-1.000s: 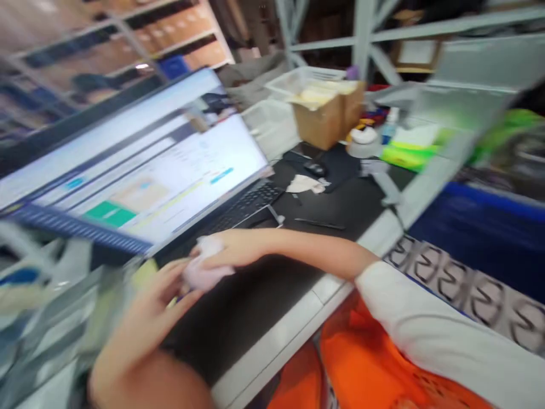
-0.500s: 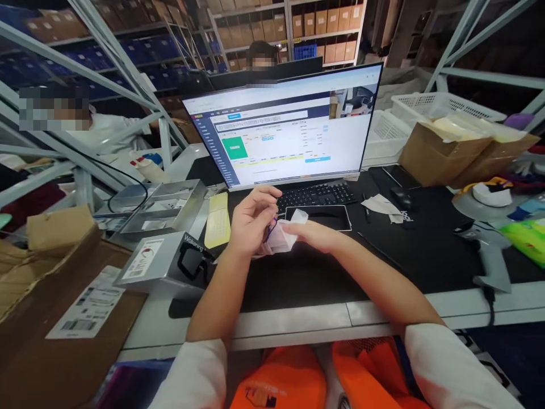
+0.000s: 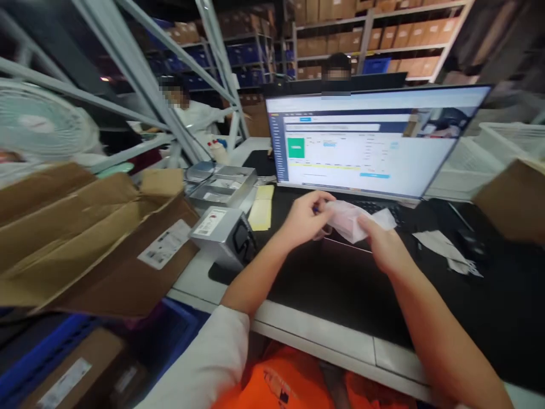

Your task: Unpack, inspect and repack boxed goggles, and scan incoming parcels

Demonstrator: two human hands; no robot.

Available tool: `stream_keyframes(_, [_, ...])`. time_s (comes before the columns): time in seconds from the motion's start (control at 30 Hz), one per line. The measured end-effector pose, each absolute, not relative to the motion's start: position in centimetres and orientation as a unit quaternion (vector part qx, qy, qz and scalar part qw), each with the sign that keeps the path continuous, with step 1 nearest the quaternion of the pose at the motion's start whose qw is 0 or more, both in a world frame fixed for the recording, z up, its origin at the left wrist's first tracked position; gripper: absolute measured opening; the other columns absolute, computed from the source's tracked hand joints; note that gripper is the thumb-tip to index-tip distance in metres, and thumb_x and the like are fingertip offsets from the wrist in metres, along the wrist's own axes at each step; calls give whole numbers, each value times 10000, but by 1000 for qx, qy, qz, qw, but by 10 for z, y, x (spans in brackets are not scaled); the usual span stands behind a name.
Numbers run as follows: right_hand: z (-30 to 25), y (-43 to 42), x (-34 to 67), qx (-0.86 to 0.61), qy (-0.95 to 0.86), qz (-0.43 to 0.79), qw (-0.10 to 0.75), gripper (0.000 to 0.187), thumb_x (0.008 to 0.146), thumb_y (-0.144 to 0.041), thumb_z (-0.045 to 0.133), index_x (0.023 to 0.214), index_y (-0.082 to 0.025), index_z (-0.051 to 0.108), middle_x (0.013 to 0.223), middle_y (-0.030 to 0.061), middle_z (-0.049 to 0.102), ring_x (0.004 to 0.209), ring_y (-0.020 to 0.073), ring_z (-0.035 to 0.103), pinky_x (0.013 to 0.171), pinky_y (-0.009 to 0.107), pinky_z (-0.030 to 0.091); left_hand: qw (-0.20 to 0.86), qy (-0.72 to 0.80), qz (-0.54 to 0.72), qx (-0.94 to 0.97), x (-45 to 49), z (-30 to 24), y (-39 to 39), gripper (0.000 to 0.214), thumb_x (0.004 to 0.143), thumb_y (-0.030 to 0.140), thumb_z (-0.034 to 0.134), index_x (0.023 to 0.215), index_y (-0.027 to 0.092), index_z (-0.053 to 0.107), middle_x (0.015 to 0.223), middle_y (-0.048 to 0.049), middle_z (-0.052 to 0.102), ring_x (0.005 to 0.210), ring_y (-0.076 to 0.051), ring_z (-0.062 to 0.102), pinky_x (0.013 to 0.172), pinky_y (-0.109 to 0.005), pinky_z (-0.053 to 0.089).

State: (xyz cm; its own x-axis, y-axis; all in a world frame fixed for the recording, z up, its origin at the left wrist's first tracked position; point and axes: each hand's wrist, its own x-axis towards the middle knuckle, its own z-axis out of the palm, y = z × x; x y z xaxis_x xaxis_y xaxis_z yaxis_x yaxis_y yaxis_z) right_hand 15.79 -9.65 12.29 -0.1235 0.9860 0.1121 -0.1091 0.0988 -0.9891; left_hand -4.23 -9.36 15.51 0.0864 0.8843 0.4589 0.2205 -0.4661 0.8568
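A whitish, translucent wrapper or pouch (image 3: 348,222) is held between my two hands above the black desk mat. My right hand (image 3: 385,241) grips it from the right, with the thumb on top and a loose flap sticking out past the fingers. At its left end, my left hand (image 3: 307,218) has its fingers closed in a pinch. A small dark-blue bit shows at those fingertips, too small to name. Whatever lies inside the wrapper cannot be made out. Behind the hands, a keyboard (image 3: 389,211) is partly covered.
A lit monitor (image 3: 340,147) stands behind my hands. To the left are a silver box (image 3: 223,233), a grey divided tray (image 3: 225,184), yellow slips (image 3: 261,207) and an opened cardboard carton (image 3: 123,272). At right lie a crumpled paper (image 3: 445,250) and a mouse (image 3: 472,244). Co-workers sit beyond.
The view has swung left, bringing a fan and more of the carton into sight. Both hands still hold the wrapper, which now stretches more widely between them.
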Motion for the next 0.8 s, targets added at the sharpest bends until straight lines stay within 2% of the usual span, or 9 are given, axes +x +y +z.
stream_keyframes(0.1, [111,-87,152,-407,-534,557,489,406,838,-494,718,1118,-202,740,1242,69,730,1238,329,638,1143,490,449,396,363,577,616,-37,150,-86,233,708,232,709,923,179,639,746,51,447,639,-87,425,628,-248,356])
stream_keyframes(0.23, [94,-79,134,-328,-531,655,425,434,849,-480,682,1188,-211,717,1257,75,725,1242,310,639,1129,472,460,487,270,655,511,-35,152,-87,331,607,189,773,806,203,508,721,65,368,628,-74,390,617,-247,321])
stream_keyframes(0.43, [86,-95,112,-215,-446,815,301,457,834,-544,678,1129,-204,757,1208,108,747,1212,327,667,1146,513,446,584,188,635,470,-34,166,-102,491,538,157,800,757,216,363,662,80,262,557,-66,286,564,-263,275])
stream_keyframes(0.53, [89,-101,111,-212,-437,825,290,465,828,-535,694,1155,-210,755,1217,100,745,1236,327,655,1157,520,433,569,195,645,471,-37,168,-102,527,546,177,789,758,221,309,670,78,237,556,-70,270,564,-265,283])
stream_keyframes(0.6, [94,-101,113,-235,-447,805,310,450,812,-527,721,1129,-210,760,1240,100,737,1266,332,634,1151,515,442,543,195,659,483,-40,168,-100,491,568,176,778,763,220,330,675,77,251,565,-72,287,578,-263,301])
stream_keyframes(0.7, [103,-101,122,-294,-463,746,378,431,781,-526,754,1055,-193,771,1230,109,737,1241,353,639,1118,513,472,449,265,653,549,-48,167,-99,340,639,192,772,801,217,474,699,64,343,612,-86,372,613,-263,341])
stream_keyframes(0.8, [116,-103,139,-364,-491,644,460,402,806,-514,749,1071,-212,768,1179,83,749,1160,336,669,1050,468,518,342,364,582,641,-53,168,-105,231,747,238,767,919,204,617,768,38,434,670,-103,430,652,-270,375])
